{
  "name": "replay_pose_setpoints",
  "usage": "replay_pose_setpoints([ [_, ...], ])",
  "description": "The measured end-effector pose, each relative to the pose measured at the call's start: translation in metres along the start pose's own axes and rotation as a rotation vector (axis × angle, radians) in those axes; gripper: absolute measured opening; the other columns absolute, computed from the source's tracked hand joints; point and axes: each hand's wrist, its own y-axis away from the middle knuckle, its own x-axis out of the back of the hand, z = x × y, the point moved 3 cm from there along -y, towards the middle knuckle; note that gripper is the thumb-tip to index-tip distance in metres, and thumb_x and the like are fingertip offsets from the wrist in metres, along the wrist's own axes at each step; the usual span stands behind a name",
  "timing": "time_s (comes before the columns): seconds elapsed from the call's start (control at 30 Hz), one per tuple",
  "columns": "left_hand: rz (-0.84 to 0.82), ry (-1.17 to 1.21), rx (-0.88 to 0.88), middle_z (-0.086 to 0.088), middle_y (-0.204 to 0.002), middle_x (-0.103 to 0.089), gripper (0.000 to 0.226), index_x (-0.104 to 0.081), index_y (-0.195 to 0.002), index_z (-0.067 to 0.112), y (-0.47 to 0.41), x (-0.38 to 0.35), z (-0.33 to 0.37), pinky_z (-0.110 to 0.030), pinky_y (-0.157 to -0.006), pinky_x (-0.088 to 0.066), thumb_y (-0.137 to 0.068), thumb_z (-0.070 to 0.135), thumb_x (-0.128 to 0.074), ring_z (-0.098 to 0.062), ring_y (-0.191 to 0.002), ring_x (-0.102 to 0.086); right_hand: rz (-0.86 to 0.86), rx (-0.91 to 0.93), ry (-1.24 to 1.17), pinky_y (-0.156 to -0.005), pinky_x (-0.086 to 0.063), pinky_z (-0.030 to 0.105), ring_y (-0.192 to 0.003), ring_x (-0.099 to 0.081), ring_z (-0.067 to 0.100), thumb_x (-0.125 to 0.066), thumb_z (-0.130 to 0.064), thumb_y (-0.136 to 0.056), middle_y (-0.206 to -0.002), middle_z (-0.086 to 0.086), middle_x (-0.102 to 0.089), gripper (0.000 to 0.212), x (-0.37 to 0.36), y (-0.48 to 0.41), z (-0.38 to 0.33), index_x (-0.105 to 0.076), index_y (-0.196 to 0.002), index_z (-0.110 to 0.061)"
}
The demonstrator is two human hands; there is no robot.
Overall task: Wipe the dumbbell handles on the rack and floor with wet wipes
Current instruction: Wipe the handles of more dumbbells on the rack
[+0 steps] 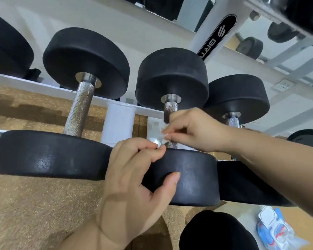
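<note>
The left hand (pixel 134 177) and right hand (pixel 193 130) are holding a small white wet wipe (pixel 163 137) between them, just beside the middle dumbbell handle (pixel 170 108). The right hand is pinching the wipe's upper edge between curled fingertips. The left hand's curled fingertips are gripping its lower edge, while its thumb is lying across the near head (pixel 197 175) of that dumbbell. The wipe is sitting at the lower part of the handle, close above the near head's rim; whether it is touching the knurled metal cannot be told. The upper stretch of handle, up to the far head (pixel 172 78), is showing bare. The left dumbbell handle (pixel 79 107) is standing well apart, with open room between. The right dumbbell handle (pixel 232 121) is standing just beyond the right wrist. A wipes pack (pixel 276 230) is lying on the floor (pixel 34 204) at lower right.
</note>
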Motion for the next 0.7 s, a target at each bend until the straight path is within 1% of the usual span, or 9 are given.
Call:
replay_pose_setpoints([
  [0.07,-0.002,0.017,0.014,-0.005,-0.111,-0.061,0.037,-0.073,-0.103,0.007,0.0,-0.001,0.0,-0.03,-0.099,-0.044,-0.081,0.037,-0.07,-0.024,-0.107,-0.059,-0.047,0.04,0.036,-0.067,-0.043,0.016,-0.067,-0.056,0.004,-0.071,-0.024,-0.09,-0.072,-0.01,-0.058,0.015,0.003,-0.005,-0.002,-0.08,-0.09,-0.012],
  [0.2,-0.015,0.048,0.032,-0.001,-0.112,-0.059,0.038,-0.073,-0.104,0.008,0.0,0.0,0.0,-0.03,-0.098,-0.044,-0.08,0.037,-0.071,-0.025,-0.108,-0.059,0.173,-0.055,0.199,-0.069,-0.046,0.026,-0.07,-0.051,0.006,-0.066,-0.026,-0.092,-0.071,-0.016,-0.048,0.017,0.016,-0.028,0.021,-0.079,-0.09,-0.014],
  [0.27,-0.03,0.041,0.04,0.0,-0.112,-0.059,0.039,-0.073,-0.106,0.009,-0.001,0.002,-0.001,-0.03,-0.098,-0.044,-0.08,0.039,-0.071,-0.024,-0.109,-0.059,0.191,-0.089,0.163,-0.071,-0.046,0.023,-0.071,-0.052,0.004,-0.069,-0.024,-0.09,-0.072,-0.019,-0.05,0.014,0.013,-0.024,0.019,-0.08,-0.09,-0.015],
  [0.37,-0.044,0.045,0.053,0.002,-0.113,-0.059,0.04,-0.073,-0.105,0.011,-0.001,0.002,-0.002,-0.031,-0.097,-0.045,-0.078,0.041,-0.072,-0.023,-0.108,-0.058,-0.037,-0.053,0.043,-0.069,-0.043,0.015,-0.07,-0.057,0.003,-0.074,-0.024,-0.089,-0.071,-0.016,-0.058,0.01,0.0,-0.003,0.0,-0.08,-0.088,-0.015],
  [0.43,-0.04,0.048,0.057,0.003,-0.112,-0.059,0.04,-0.073,-0.104,0.012,-0.002,0.003,-0.002,-0.031,-0.096,-0.046,-0.078,0.042,-0.071,-0.023,-0.108,-0.058,-0.142,-0.049,0.005,-0.07,-0.047,0.02,-0.073,-0.061,0.005,-0.073,-0.027,-0.089,-0.073,-0.013,-0.064,0.013,0.0,-0.002,-0.003,-0.08,-0.091,-0.017],
  [0.5,-0.038,0.048,0.056,0.003,-0.112,-0.059,0.04,-0.073,-0.105,0.012,-0.002,0.003,-0.001,-0.029,-0.096,-0.045,-0.078,0.042,-0.071,-0.022,-0.107,-0.058,-0.058,-0.05,0.064,-0.073,-0.053,0.03,-0.074,-0.063,0.005,-0.07,-0.031,-0.09,-0.077,-0.016,-0.066,0.016,0.008,-0.015,0.006,-0.08,-0.091,-0.019],
  [0.57,-0.05,0.044,0.067,0.004,-0.111,-0.059,0.04,-0.073,-0.105,0.013,-0.002,0.003,0.0,-0.026,-0.097,-0.043,-0.078,0.042,-0.071,-0.02,-0.107,-0.058,0.092,-0.055,0.17,-0.076,-0.054,0.032,-0.076,-0.059,0.002,-0.068,-0.029,-0.092,-0.08,-0.022,-0.061,0.016,0.015,-0.026,0.015,-0.08,-0.094,-0.02],
  [0.63,-0.062,0.033,0.085,0.007,-0.11,-0.059,0.04,-0.073,-0.104,0.015,-0.004,0.005,0.001,-0.019,-0.097,-0.04,-0.077,0.044,-0.07,-0.017,-0.107,-0.057,0.188,-0.089,0.209,-0.077,-0.054,0.036,-0.079,-0.063,0.008,-0.067,-0.027,-0.092,-0.081,-0.016,-0.066,0.016,0.014,-0.026,0.018,-0.08,-0.096,-0.018],
  [0.7,-0.079,0.017,0.092,0.009,-0.11,-0.059,0.039,-0.073,-0.103,0.017,-0.005,0.006,0.001,-0.016,-0.097,-0.038,-0.077,0.046,-0.069,-0.014,-0.106,-0.055,0.148,-0.081,0.164,-0.073,-0.054,0.034,-0.078,-0.066,0.009,-0.069,-0.028,-0.09,-0.082,-0.011,-0.071,0.017,0.007,-0.015,0.011,-0.08,-0.093,-0.015],
])
